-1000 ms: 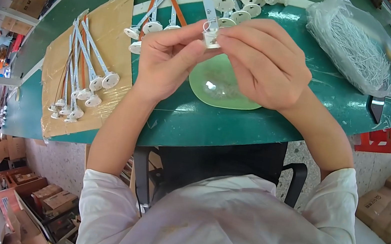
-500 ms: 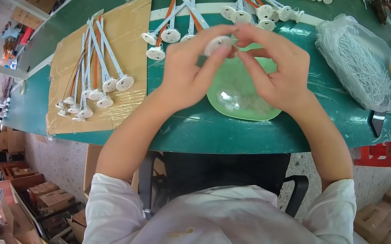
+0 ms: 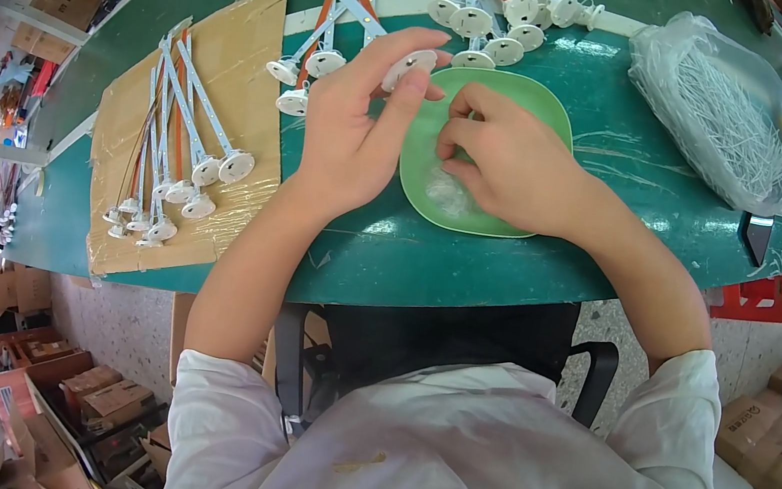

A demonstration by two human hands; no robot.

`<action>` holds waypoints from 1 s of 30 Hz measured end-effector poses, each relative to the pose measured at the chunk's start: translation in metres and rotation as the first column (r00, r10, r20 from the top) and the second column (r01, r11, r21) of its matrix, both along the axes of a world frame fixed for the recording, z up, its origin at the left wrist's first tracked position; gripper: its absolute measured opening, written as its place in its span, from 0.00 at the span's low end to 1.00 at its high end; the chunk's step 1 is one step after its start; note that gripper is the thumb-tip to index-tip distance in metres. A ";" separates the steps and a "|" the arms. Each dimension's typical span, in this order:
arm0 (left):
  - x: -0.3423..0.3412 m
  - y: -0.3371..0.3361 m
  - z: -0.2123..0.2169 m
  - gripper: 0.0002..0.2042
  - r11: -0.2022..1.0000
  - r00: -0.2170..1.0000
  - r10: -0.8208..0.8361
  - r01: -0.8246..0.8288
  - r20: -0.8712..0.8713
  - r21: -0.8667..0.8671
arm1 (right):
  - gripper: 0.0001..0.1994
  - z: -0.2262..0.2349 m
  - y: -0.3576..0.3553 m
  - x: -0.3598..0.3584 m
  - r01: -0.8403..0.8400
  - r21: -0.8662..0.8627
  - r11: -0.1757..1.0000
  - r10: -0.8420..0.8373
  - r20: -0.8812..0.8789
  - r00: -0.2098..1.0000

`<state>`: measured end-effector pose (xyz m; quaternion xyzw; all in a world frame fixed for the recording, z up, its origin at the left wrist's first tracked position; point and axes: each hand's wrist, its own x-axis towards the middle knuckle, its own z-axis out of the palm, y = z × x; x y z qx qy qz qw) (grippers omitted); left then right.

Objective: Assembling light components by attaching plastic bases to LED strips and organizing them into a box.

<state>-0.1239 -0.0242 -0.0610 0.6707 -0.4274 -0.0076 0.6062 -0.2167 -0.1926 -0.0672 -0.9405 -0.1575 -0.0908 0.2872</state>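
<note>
My left hand (image 3: 353, 128) holds a white round-headed strip part (image 3: 407, 67) by its disc, just above the left rim of a green plate (image 3: 534, 99). My right hand (image 3: 509, 166) reaches into that plate with its fingers pinched over small clear pieces (image 3: 444, 192) lying in it; what the fingertips hold is too small to tell. More white disc-ended strips (image 3: 490, 22) lie on the green table (image 3: 469, 266) beyond the plate.
A brown cardboard sheet (image 3: 256, 62) at the left carries several finished disc-ended strips (image 3: 188, 148). A clear bag of thin white rods (image 3: 726, 102) lies at the right. Red and cardboard boxes (image 3: 762, 300) stand on the floor at the right. A black chair (image 3: 437, 343) is under me.
Both hands were together at the white part above the plate. Now the right hand has dropped into the green plate while the left keeps the part raised.
</note>
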 end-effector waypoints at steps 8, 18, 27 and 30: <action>-0.002 -0.002 -0.001 0.14 1.000 0.999 -0.009 0.010 -0.052 0.026 | 0.06 -0.004 0.000 -0.001 -0.013 0.005 1.000 0.013 -0.051 0.999; -0.001 0.001 0.002 0.15 0.999 0.998 0.027 -0.028 0.050 0.032 | 0.09 0.013 -0.010 0.001 0.009 0.036 0.999 -0.019 0.290 0.957; -0.001 0.005 0.004 0.17 0.998 0.998 -0.062 0.062 -0.007 -0.024 | 0.09 0.023 -0.020 0.002 -0.006 0.297 0.955 -0.069 0.242 0.968; -0.003 0.004 0.005 0.17 0.997 0.997 -0.074 0.073 -0.019 -0.008 | 0.09 0.021 -0.018 0.002 -0.033 0.293 0.956 -0.052 0.279 0.959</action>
